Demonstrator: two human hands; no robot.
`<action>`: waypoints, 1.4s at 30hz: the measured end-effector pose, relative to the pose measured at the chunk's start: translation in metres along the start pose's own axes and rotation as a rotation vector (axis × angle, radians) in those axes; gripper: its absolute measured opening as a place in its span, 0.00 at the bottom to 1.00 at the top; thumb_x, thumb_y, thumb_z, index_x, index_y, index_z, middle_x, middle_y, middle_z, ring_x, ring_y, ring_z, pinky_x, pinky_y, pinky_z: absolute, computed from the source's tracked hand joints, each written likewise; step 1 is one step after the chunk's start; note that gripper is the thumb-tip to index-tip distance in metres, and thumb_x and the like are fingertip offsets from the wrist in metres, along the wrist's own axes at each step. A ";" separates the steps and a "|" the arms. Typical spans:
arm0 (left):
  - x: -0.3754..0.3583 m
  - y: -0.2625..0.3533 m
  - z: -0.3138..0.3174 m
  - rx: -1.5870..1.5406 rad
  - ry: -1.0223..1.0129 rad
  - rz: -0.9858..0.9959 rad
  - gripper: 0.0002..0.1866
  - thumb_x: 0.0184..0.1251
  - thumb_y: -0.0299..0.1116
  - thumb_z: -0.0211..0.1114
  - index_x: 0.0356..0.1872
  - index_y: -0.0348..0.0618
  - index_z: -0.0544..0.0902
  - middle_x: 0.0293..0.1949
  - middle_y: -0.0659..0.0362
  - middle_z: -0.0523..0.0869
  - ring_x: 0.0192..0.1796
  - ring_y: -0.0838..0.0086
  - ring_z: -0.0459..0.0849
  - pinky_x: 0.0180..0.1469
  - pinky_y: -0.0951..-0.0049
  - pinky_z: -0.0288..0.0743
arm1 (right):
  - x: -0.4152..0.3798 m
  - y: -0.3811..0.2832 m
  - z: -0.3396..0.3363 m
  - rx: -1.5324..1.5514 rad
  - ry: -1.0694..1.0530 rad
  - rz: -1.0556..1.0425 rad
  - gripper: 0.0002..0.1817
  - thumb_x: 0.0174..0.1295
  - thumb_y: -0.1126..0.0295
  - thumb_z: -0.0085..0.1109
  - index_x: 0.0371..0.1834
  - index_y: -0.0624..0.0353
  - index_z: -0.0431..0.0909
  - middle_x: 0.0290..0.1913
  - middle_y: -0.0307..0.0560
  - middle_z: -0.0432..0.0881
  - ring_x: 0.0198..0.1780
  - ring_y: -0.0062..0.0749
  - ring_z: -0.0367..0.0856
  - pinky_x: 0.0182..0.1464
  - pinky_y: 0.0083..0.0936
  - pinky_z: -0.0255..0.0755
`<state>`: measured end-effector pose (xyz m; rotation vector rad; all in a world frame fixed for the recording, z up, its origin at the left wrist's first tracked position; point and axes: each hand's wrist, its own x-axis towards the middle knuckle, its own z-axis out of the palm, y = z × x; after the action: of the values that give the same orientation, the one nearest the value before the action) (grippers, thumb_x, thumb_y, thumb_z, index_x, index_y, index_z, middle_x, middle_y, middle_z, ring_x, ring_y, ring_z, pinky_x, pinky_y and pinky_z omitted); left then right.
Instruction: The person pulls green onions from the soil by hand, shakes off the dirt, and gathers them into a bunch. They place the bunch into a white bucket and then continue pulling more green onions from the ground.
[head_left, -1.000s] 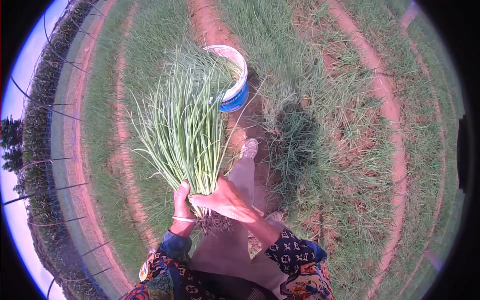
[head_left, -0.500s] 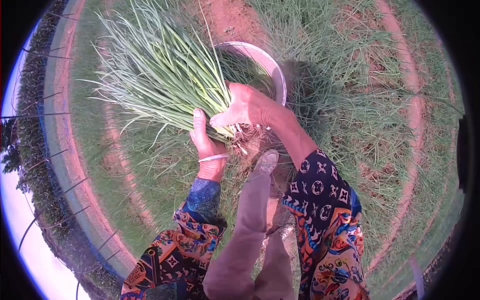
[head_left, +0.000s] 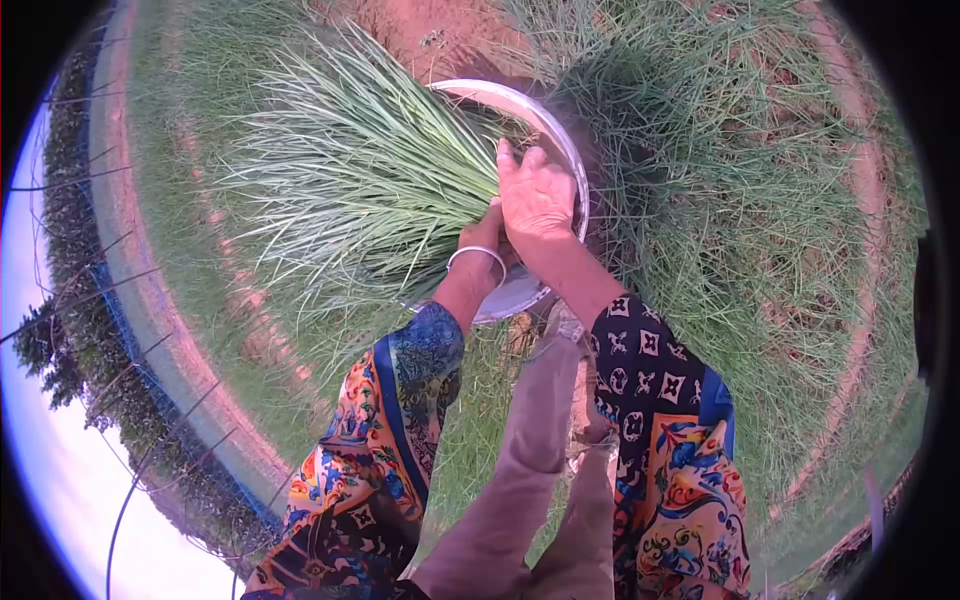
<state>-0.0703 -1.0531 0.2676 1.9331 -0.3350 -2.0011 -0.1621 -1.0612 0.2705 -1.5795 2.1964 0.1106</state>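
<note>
A thick bunch of green onions (head_left: 390, 180) lies over the rim of a pale bucket (head_left: 574, 155), its long leaves fanning out to the left. My left hand (head_left: 482, 238), with a white bangle at the wrist, is closed around the lower part of the bunch from the near side. Pressed against the base end from above is my right hand (head_left: 540, 195), its fingers bent around the stems. Both hands are inside the bucket's mouth and touch each other. The roots are hidden behind the hands and the bucket.
Green onion plants (head_left: 740, 200) grow all around, with bare reddish soil (head_left: 410, 35) beyond the bucket. My legs (head_left: 530, 420) stand just on the near side of it. At the far left run a dirt path (head_left: 165, 320) and a blue fence (head_left: 150, 385).
Both hands have brought the green onions right and down into the bucket's mouth. The roots, visible before, are now hidden. More of the bucket's rim shows.
</note>
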 end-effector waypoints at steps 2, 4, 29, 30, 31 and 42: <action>0.016 0.000 0.003 -0.026 0.033 0.048 0.21 0.67 0.43 0.59 0.46 0.31 0.75 0.36 0.53 0.83 0.33 0.65 0.84 0.34 0.64 0.80 | 0.011 -0.004 0.007 0.074 -0.001 0.076 0.37 0.54 0.64 0.59 0.70 0.50 0.58 0.49 0.54 0.71 0.48 0.44 0.78 0.43 0.33 0.76; 0.034 -0.006 0.011 -0.100 0.059 0.091 0.21 0.65 0.40 0.62 0.47 0.29 0.74 0.39 0.50 0.82 0.35 0.64 0.84 0.33 0.63 0.79 | 0.019 0.000 0.009 0.145 0.021 0.145 0.38 0.55 0.67 0.58 0.71 0.51 0.55 0.53 0.57 0.70 0.51 0.46 0.77 0.42 0.31 0.78; 0.046 0.076 0.012 2.518 0.206 1.322 0.42 0.57 0.51 0.62 0.72 0.58 0.53 0.71 0.55 0.57 0.72 0.55 0.55 0.70 0.39 0.39 | 0.021 -0.009 0.038 0.611 -0.080 0.394 0.33 0.65 0.69 0.45 0.74 0.49 0.47 0.70 0.60 0.53 0.71 0.55 0.54 0.69 0.46 0.55; 0.046 0.075 0.013 2.561 0.238 1.313 0.39 0.61 0.49 0.56 0.73 0.59 0.52 0.71 0.54 0.57 0.72 0.55 0.55 0.70 0.39 0.39 | 0.021 -0.012 0.044 0.689 -0.012 0.398 0.33 0.64 0.70 0.47 0.73 0.49 0.48 0.71 0.61 0.50 0.69 0.59 0.55 0.66 0.51 0.58; 0.053 0.074 0.010 2.572 0.279 1.374 0.37 0.64 0.47 0.53 0.73 0.59 0.51 0.71 0.54 0.57 0.72 0.55 0.54 0.70 0.39 0.38 | 0.020 -0.012 0.049 0.758 0.061 0.412 0.33 0.63 0.70 0.48 0.73 0.49 0.50 0.71 0.61 0.47 0.68 0.62 0.55 0.63 0.55 0.60; 0.045 0.065 0.022 2.773 0.467 1.191 0.45 0.58 0.47 0.65 0.73 0.58 0.48 0.73 0.59 0.54 0.73 0.58 0.52 0.68 0.41 0.48 | -0.236 0.052 -0.031 1.222 0.707 0.172 0.26 0.51 0.80 0.52 0.57 0.68 0.66 0.52 0.57 0.71 0.51 0.47 0.73 0.53 0.35 0.72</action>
<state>-0.0881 -1.1319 0.2532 -0.6437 2.3232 -0.6469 -0.1582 -0.8441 0.3804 -0.7217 2.0369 -1.6068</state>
